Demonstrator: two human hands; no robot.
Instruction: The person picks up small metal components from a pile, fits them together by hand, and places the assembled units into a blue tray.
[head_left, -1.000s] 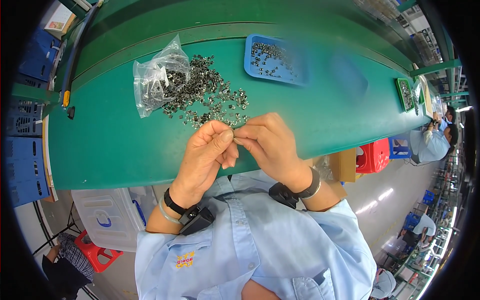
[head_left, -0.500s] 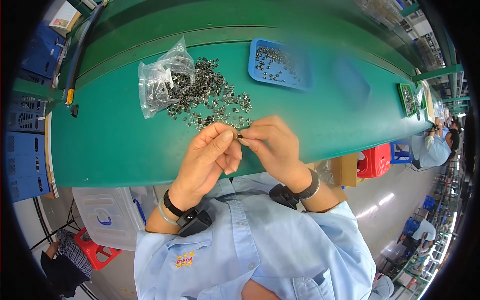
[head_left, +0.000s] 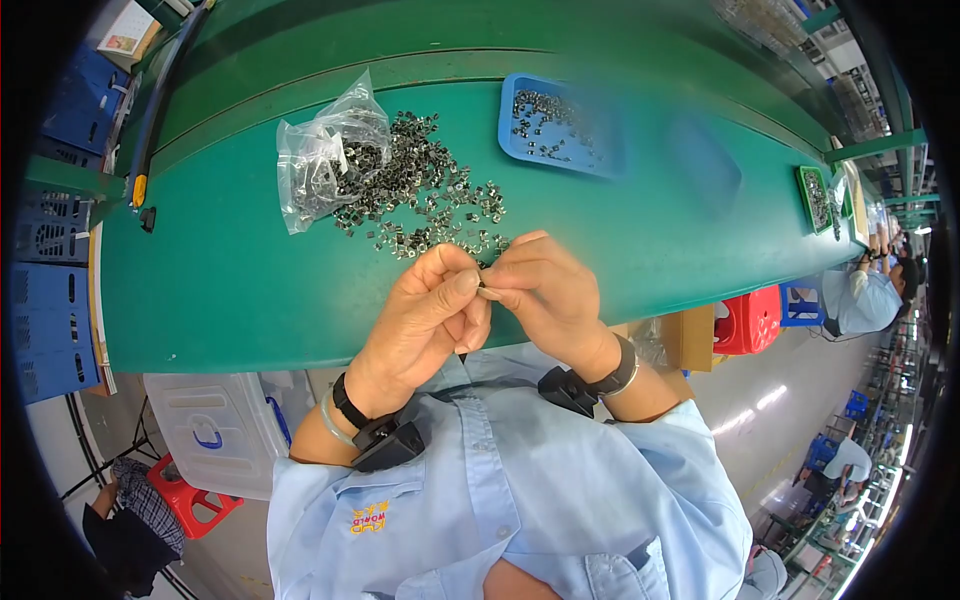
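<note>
My left hand (head_left: 425, 315) and my right hand (head_left: 548, 295) meet above the near part of the green bench. Their thumbs and index fingers pinch a tiny dark part (head_left: 483, 284) between them. Most of that part is covered by the fingertips, so its exact kind does not show. The other left fingers curl inward, and a small dark tip (head_left: 462, 357) shows below them. Just beyond my hands lies a loose heap of small black and silver metal parts (head_left: 425, 180). It spills from a clear plastic bag (head_left: 312, 170) at the left.
A blue tray (head_left: 512, 150) with more small parts stands at the back, its right side blurred. Far right on the bench (head_left: 230, 300) is a green tray (head_left: 803, 185) of parts. A lidded clear box (head_left: 210, 420) and red stools (head_left: 750, 322) flank me. Other people sit farther off.
The small part between my fingertips is now more covered. My left fingers have shifted slightly right, and both hands stay in nearly the same place.
</note>
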